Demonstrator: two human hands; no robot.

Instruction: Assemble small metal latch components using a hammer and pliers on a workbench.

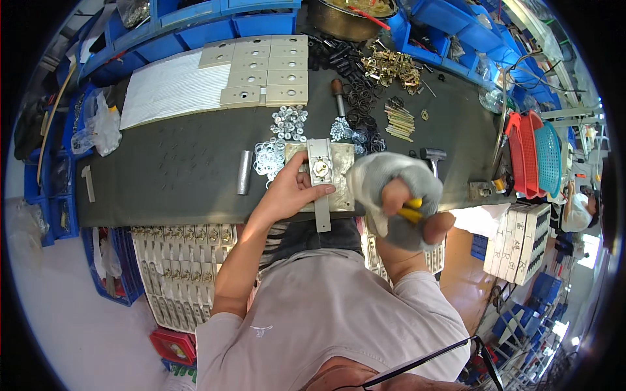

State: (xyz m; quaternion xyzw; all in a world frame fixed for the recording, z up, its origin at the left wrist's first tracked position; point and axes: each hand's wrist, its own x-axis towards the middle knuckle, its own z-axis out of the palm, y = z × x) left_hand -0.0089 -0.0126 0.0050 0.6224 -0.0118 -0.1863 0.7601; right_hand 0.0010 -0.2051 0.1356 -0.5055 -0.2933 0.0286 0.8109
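My bare left hand [282,195] is closed round a narrow, light-grey metal lock plate [320,148]. A round brass-coloured fitting [321,169] sits in it. From under the thumb a flat metal strip [323,218] sticks out toward me; whether it belongs to the plate I cannot tell. Beneath the plate lies a flat metal block [344,186]. To the right, raised above the bench, my right hand [399,195] wears a grey-white glove with bare fingertips. It grips a yellow-handled tool [411,212], whose working end is hidden and blurred.
White rings [268,158], washers [289,122] and black rings [365,98] lie in piles beyond the block. A metal cylinder [244,173] stands left, a hammer [433,154] right. Stacked beige plates [251,78] and blue bins [264,23] line the back; red baskets [516,153] stand far right.
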